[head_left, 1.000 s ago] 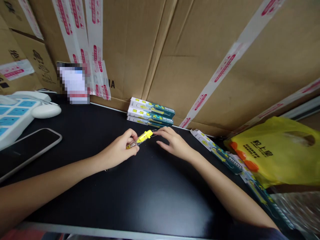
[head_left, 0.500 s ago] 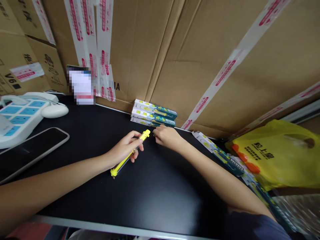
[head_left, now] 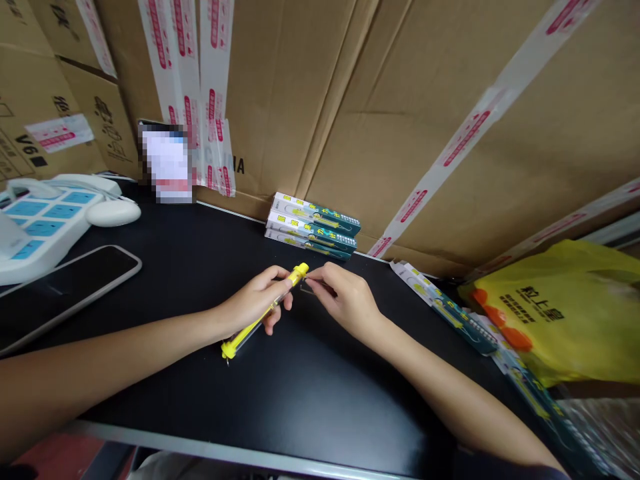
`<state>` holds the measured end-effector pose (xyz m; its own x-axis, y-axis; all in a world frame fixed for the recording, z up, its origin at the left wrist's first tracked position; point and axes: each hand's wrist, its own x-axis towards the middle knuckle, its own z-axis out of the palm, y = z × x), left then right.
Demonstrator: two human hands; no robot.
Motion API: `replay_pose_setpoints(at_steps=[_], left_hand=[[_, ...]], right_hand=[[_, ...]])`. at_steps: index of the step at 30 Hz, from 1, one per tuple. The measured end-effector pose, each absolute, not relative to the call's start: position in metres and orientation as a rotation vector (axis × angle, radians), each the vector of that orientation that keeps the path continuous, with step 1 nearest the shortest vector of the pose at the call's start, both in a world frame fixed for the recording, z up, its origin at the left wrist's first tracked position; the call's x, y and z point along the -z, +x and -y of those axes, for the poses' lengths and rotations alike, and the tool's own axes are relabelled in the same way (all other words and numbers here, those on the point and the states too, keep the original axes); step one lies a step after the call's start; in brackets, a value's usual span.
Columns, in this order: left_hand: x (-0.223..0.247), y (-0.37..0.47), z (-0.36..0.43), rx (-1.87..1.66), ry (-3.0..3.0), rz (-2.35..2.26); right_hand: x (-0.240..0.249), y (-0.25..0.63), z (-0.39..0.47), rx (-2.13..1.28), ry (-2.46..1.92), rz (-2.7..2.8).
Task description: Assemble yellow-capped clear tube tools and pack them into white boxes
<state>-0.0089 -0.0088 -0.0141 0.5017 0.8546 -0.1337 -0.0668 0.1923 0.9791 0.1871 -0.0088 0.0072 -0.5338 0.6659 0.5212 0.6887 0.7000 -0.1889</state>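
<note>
A slim yellow and clear tube (head_left: 245,333) lies slantwise in my left hand (head_left: 257,300), whose fingers wrap round its upper half. Its yellow cap points up and right, and a small metal hook hangs at the lower end. Just right of the cap, my right hand (head_left: 343,293) pinches a thin metal wire piece (head_left: 310,288) between thumb and forefinger. Whether the wire touches the cap is too small to tell. Behind the hands, several narrow printed boxes (head_left: 313,227) are stacked against the cardboard.
On the black table (head_left: 300,400), a phone (head_left: 65,293) and a white power strip (head_left: 55,217) lie at left. A blurred upright object (head_left: 167,163) leans on the cardboard wall (head_left: 280,87). More printed boxes (head_left: 445,307) and a yellow bag (head_left: 575,313) are at right.
My right hand has come back from the stacked boxes toward me, and the thin wire now shows in its fingers. My left hand still holds the yellow tube. The view has shifted slightly.
</note>
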Motion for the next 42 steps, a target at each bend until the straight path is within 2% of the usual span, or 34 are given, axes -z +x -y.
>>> replay_pose_setpoints(at_steps=[4,10,23,37,42], left_hand=[[0.011,-0.008,0.013,-0.702,1.195,-0.829],[0.008,-0.006,0.017,-0.654,1.164,-0.832],[0.019,-0.008,0.016,-0.566,1.198,-0.783],[0.024,-0.007,0.010,-0.673,1.261,-0.885],[0.019,-0.006,0.011,-0.762,1.279,-0.871]], right_hand=[[-0.006,0.189,0.008,0.208,-1.034,2.363],[-0.004,0.187,0.009,0.202,-1.018,2.383],[-0.009,0.179,0.010,-0.241,-1.138,2.272],[-0.020,0.166,0.017,-0.325,-1.176,2.464],[-0.005,0.160,0.017,-0.594,-1.069,2.140]])
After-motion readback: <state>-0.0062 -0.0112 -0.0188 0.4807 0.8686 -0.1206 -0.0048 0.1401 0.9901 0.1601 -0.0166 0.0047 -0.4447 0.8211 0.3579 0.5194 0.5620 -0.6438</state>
